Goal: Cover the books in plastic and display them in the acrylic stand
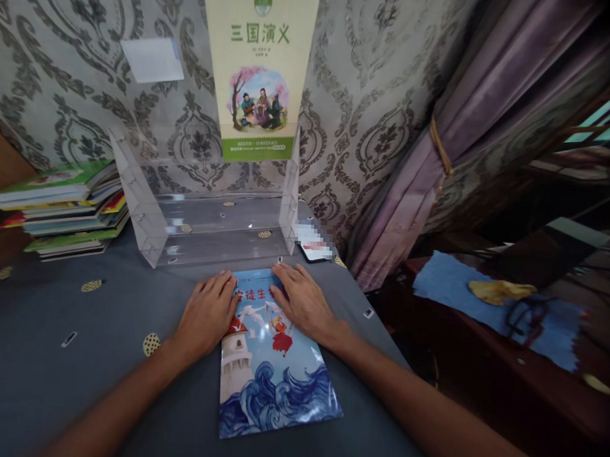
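A blue picture book [272,381] with waves and a lighthouse on its cover lies flat on the grey table [55,366] in front of me. My left hand [208,313] rests flat on the book's upper left corner, fingers stretched out. Flat on the upper right part of the cover lies my right hand [302,302], fingers also extended. Just beyond them stands a clear acrylic book stand [205,218]. A pale green book [259,73] with a painted scene stands upright in the stand against the wall.
A stack of books [65,207] lies at the left by the wall. A phone [315,245] lies beside the stand's right side. The table's right edge drops off near a purple curtain [437,160]. A dark desk with blue cloth [483,295] stands at the right.
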The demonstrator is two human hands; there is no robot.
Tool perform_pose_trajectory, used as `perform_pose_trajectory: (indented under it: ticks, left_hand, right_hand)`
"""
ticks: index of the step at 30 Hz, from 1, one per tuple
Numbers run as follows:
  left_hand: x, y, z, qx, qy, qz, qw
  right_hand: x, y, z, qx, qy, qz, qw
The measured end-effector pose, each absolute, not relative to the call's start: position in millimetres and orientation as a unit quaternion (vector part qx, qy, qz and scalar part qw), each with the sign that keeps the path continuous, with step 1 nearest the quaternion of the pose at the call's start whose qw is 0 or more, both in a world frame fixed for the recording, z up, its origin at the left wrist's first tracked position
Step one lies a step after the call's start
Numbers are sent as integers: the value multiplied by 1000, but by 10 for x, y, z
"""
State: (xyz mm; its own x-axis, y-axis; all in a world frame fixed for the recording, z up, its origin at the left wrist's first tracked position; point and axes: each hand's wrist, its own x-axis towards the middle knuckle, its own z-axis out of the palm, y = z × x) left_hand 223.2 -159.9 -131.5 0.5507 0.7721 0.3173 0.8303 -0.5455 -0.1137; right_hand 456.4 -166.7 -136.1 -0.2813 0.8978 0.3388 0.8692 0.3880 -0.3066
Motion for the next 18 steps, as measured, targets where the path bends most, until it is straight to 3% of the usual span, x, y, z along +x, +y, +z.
perform_pose_trajectory:
  ticks: [8,18]
  left_hand:
    - [2280,-1630,-1240,-888,-433,-104,115]
    - [2827,-1766,-1123,-964,-242,-62,-88]
  right_hand:
    - [4715,-1492,-1449,-557,-756,117,324]
    - [4812,-1420,-1416,-542,-715,204,391]
